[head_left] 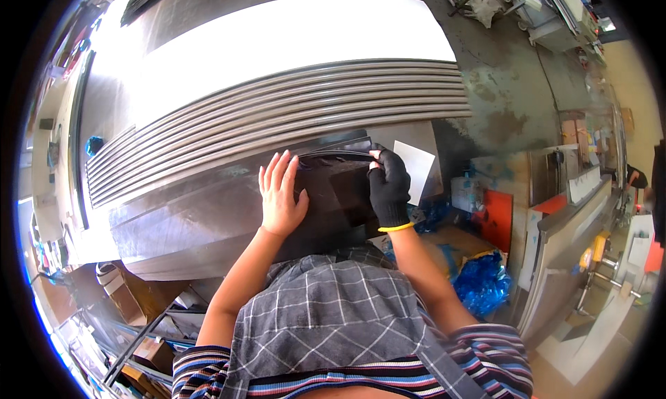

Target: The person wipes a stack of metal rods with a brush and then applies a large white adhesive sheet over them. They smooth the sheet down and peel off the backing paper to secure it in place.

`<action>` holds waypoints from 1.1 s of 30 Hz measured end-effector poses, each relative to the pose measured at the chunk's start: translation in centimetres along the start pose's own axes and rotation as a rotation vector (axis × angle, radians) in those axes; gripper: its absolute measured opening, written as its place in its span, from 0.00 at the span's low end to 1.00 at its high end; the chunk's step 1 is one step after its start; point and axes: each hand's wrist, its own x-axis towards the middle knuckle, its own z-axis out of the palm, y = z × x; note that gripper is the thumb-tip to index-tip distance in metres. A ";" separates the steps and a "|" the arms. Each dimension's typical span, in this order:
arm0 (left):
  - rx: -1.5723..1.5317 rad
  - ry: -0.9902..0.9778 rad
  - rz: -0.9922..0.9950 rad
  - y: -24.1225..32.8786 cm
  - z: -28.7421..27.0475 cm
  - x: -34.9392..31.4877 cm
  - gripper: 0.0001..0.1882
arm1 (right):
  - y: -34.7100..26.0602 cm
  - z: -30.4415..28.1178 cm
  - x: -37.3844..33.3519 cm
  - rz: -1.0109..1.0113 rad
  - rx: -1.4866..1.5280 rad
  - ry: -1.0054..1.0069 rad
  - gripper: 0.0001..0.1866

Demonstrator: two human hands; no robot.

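L hand (281, 194) open, palm-down nr dark strip (336, 153); gloved R hand (390, 184) pinches its end; bars (291, 101) beyond, white card (417, 165) alongside.

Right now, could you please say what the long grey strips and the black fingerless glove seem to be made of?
Long grey strips: probably metal, satin finish, given their streaky sheen. Black fingerless glove: likely knitted fabric, matte, given its snug fit.

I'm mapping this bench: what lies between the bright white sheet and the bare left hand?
The head view shows a row of long grey strips between the white sheet and the left hand.
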 end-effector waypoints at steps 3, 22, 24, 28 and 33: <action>0.065 -0.116 0.018 0.5 0.2 1.2 0.39 | 1.6 -1.1 0.9 -0.080 -0.064 -0.077 0.09; 0.151 -0.138 0.080 1.6 1.5 1.9 0.28 | -1.0 -1.8 2.0 -0.373 -0.367 -0.142 0.24; 0.104 -0.195 0.016 1.5 1.2 3.2 0.21 | -0.8 -2.1 2.5 -0.407 -0.350 -0.194 0.18; 0.045 -0.256 0.056 -0.4 1.4 4.8 0.07 | 0.3 -2.2 2.7 -0.475 -0.093 -0.292 0.12; 0.015 -0.341 0.066 -0.2 -0.2 4.4 0.05 | 0.4 -2.2 6.6 -0.033 0.427 -0.682 0.14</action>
